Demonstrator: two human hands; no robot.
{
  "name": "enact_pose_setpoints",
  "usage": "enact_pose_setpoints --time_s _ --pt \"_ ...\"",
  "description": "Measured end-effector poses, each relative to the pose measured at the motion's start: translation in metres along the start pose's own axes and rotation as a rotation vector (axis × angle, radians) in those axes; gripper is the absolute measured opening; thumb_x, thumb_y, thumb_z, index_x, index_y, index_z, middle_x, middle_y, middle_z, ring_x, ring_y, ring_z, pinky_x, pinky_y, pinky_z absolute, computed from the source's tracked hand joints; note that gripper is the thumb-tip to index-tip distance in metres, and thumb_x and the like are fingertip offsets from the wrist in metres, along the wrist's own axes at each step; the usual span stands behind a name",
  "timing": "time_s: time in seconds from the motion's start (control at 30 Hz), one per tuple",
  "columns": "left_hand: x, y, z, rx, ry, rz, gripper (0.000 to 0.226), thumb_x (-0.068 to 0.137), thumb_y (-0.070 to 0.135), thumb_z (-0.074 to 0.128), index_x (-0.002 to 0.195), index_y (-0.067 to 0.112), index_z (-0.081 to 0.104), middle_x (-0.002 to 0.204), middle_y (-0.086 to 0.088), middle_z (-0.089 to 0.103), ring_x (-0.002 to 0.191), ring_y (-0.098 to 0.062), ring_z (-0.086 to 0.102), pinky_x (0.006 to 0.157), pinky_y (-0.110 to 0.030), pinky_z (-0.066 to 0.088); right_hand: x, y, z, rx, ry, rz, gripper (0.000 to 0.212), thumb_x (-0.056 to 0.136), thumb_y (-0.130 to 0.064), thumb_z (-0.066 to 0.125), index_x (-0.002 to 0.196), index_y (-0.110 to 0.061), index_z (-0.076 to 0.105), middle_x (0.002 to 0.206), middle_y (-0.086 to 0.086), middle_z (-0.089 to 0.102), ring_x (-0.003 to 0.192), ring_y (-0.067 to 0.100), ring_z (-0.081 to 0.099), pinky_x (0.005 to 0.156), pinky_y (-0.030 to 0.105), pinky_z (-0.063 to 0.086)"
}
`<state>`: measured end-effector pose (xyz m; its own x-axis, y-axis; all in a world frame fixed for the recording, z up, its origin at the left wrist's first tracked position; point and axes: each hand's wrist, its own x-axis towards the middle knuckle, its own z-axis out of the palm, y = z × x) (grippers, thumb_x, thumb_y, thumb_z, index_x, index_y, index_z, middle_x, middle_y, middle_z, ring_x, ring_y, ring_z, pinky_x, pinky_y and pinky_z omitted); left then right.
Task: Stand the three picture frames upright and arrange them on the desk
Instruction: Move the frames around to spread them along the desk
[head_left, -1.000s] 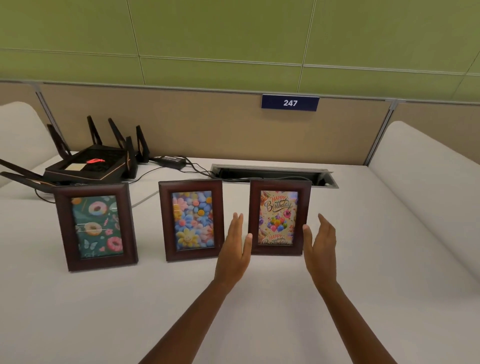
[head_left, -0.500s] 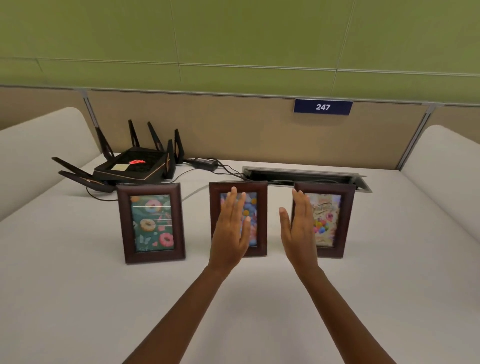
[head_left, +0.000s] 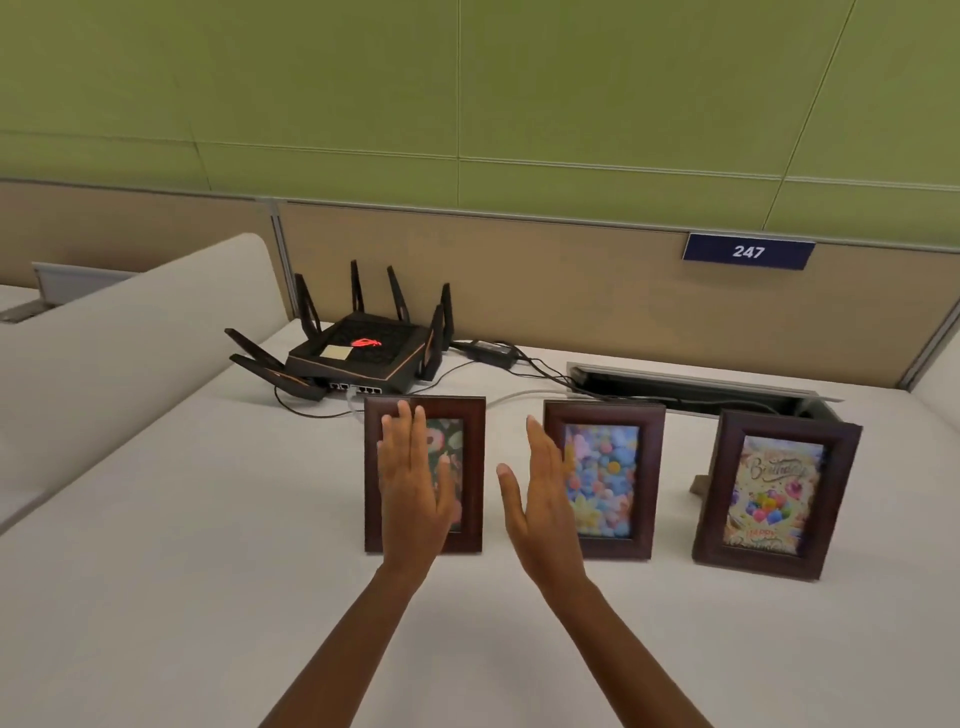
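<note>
Three dark wooden picture frames stand upright in a row on the white desk (head_left: 156, 597). The left frame (head_left: 467, 415) holds a doughnut picture, and my left hand (head_left: 413, 488) hovers flat in front of it, fingers apart, covering most of the picture. The middle frame (head_left: 618, 483) shows pastel flowers; my right hand (head_left: 540, 504) is open just left of it, overlapping its left edge. The right frame (head_left: 779, 493) shows a birthday card with balloons and stands free, its rear prop visible. Whether either hand touches a frame I cannot tell.
A black router (head_left: 358, 353) with several antennas sits behind the left frame, its cables and power adapter (head_left: 491, 349) trailing right to an open cable tray (head_left: 691, 384). Padded white dividers (head_left: 119, 332) flank the desk. A beige partition with a "247" sign (head_left: 748, 251) closes the back.
My view has swung left, so the frames sit further right in it. Both hands have travelled left along the row, from the birthday frame past the middle one to the doughnut frame.
</note>
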<state>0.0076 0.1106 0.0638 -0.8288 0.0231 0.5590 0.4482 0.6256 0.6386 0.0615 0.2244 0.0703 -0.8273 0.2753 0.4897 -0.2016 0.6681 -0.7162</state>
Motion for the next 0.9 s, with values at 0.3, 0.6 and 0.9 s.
enact_pose_setpoints --time_s 0.3,0.6,0.9 --pt "0.000 -0.071 -0.019 -0.123 -0.132 -0.320 0.059 0.096 0.021 0.039 0.144 0.012 0.008 0.156 -0.010 0.009 0.144 -0.025 0.009 0.115 -0.039 0.021 -0.007 0.014 0.061 0.065 0.004 0.249 0.062 0.093 -0.025 0.043 0.143 -0.013 0.009 0.153 0.010 0.017 0.139 0.016 0.019 0.094 0.000 0.012" --pt "-0.002 -0.102 -0.021 -0.335 -0.326 -0.443 0.036 0.097 0.017 0.036 0.129 0.002 0.042 0.127 -0.017 0.057 0.113 -0.026 0.057 0.089 -0.037 0.054 0.008 0.043 0.072 0.467 -0.136 0.641 0.033 0.087 -0.023 0.056 0.118 -0.016 0.049 0.120 0.018 0.059 0.102 0.025 0.059 0.089 0.038 0.050" --pt "0.007 -0.117 -0.031 -0.425 -0.327 -0.386 0.029 0.093 0.011 0.045 0.120 0.000 0.051 0.116 -0.014 0.063 0.100 -0.019 0.059 0.072 -0.017 0.052 0.029 0.037 0.080 0.699 -0.310 0.699 0.025 0.077 -0.005 0.064 0.101 -0.012 0.062 0.097 0.005 0.071 0.085 0.019 0.070 0.070 0.028 0.059"
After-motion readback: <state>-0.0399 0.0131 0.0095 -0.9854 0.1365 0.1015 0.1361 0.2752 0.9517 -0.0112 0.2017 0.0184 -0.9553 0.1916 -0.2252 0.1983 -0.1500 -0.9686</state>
